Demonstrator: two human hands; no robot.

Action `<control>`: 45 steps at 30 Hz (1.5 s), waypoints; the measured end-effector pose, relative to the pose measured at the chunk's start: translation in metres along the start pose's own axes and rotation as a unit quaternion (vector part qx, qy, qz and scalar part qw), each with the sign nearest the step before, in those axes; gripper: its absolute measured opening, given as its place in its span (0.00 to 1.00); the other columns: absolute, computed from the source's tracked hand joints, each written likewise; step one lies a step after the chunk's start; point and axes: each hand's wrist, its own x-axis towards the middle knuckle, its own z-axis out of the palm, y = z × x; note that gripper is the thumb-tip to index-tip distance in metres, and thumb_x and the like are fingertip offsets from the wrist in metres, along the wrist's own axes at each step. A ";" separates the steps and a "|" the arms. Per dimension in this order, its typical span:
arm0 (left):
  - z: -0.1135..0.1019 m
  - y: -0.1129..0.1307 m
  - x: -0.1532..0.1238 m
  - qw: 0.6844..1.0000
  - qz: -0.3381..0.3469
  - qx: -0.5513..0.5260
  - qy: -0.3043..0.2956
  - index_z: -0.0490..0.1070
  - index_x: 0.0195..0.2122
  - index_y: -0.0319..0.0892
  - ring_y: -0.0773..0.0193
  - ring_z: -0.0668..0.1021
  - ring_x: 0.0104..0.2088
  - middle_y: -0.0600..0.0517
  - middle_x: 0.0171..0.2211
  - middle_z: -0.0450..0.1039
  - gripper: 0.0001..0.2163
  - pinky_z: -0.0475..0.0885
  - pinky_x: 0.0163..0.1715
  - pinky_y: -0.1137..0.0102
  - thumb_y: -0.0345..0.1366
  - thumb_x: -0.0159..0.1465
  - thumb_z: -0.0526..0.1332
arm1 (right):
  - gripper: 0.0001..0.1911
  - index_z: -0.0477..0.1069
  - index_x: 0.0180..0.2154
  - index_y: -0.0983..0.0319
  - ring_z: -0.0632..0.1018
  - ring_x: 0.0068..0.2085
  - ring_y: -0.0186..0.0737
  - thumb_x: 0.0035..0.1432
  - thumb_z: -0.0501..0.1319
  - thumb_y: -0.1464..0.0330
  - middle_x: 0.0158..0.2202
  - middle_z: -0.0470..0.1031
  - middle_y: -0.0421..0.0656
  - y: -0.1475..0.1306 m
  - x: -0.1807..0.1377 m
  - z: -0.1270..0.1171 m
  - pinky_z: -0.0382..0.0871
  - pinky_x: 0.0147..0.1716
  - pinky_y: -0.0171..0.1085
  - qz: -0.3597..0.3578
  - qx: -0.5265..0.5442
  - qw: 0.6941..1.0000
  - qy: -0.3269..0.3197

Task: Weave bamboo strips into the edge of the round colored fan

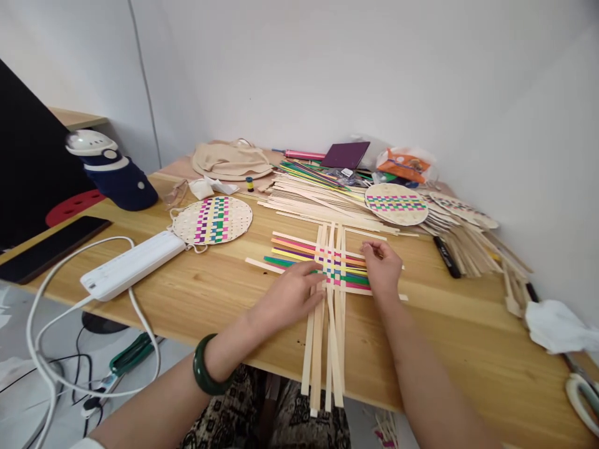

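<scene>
A half-woven mat of flat bamboo-like strips lies on the table in front of me. Its plain strips run towards me and overhang the front edge, while pink, orange, yellow, purple, blue and green strips cross them. My left hand rests at the left of the weave, fingers stretched out over the crossing and touching it. At the right side, my right hand has thumb and forefinger pinched at the ends of the coloured strips, near the upper ones. The palm hides part of the strip ends there.
Finished woven round fans lie left and right of the mat. Behind it is a pile of loose strips. A white power strip, phone and blue bottle are left; a black marker and scissors are right.
</scene>
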 end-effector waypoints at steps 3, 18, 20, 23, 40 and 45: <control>0.008 0.011 -0.009 0.999 0.026 -0.010 -0.017 0.72 0.50 0.41 0.55 0.69 0.56 0.43 0.56 0.67 0.15 0.65 0.57 0.60 0.38 0.65 0.56 | 0.09 0.71 0.29 0.61 0.75 0.31 0.39 0.47 0.59 0.63 0.28 0.76 0.43 0.002 0.000 0.001 0.71 0.37 0.39 -0.012 -0.011 1.000 -0.007; 0.003 0.031 -0.030 0.999 -0.035 0.005 0.012 0.74 0.42 0.41 0.55 0.72 0.52 0.45 0.53 0.70 0.11 0.68 0.53 0.61 0.39 0.65 0.55 | 0.06 0.71 0.26 0.61 0.71 0.44 0.49 0.49 0.57 0.68 0.38 0.76 0.48 0.004 -0.005 -0.003 0.60 0.49 0.46 -0.135 -0.253 0.953 -0.094; 0.003 0.032 -0.034 0.997 -0.072 0.007 0.023 0.74 0.42 0.41 0.56 0.74 0.49 0.45 0.51 0.72 0.12 0.71 0.50 0.61 0.38 0.66 0.53 | 0.06 0.71 0.25 0.61 0.71 0.39 0.48 0.49 0.56 0.69 0.32 0.76 0.47 0.003 -0.006 -0.004 0.60 0.45 0.46 -0.145 -0.290 0.939 -0.114; 0.007 0.033 -0.042 0.994 -0.100 0.018 0.032 0.74 0.41 0.41 0.55 0.74 0.47 0.46 0.47 0.73 0.10 0.71 0.49 0.60 0.37 0.65 0.54 | 0.06 0.70 0.24 0.61 0.70 0.36 0.47 0.50 0.56 0.70 0.30 0.74 0.47 0.000 -0.008 -0.004 0.60 0.39 0.43 -0.151 -0.329 0.924 -0.128; -0.005 0.016 -0.066 0.873 -0.277 -0.389 0.096 0.71 0.46 0.41 0.57 0.74 0.50 0.45 0.48 0.73 0.15 0.68 0.51 0.62 0.41 0.60 0.62 | 0.12 0.75 0.34 0.59 0.74 0.36 0.40 0.55 0.55 0.63 0.31 0.76 0.41 -0.016 -0.014 -0.003 0.60 0.33 0.36 -0.068 -0.265 0.962 0.019; -0.001 0.023 -0.047 0.749 -0.322 -0.578 0.043 0.71 0.45 0.40 0.57 0.74 0.51 0.44 0.50 0.73 0.17 0.66 0.54 0.64 0.41 0.56 0.67 | 0.11 0.75 0.33 0.59 0.74 0.35 0.40 0.54 0.55 0.64 0.32 0.76 0.41 -0.017 -0.015 -0.003 0.63 0.35 0.37 -0.077 -0.221 0.971 0.036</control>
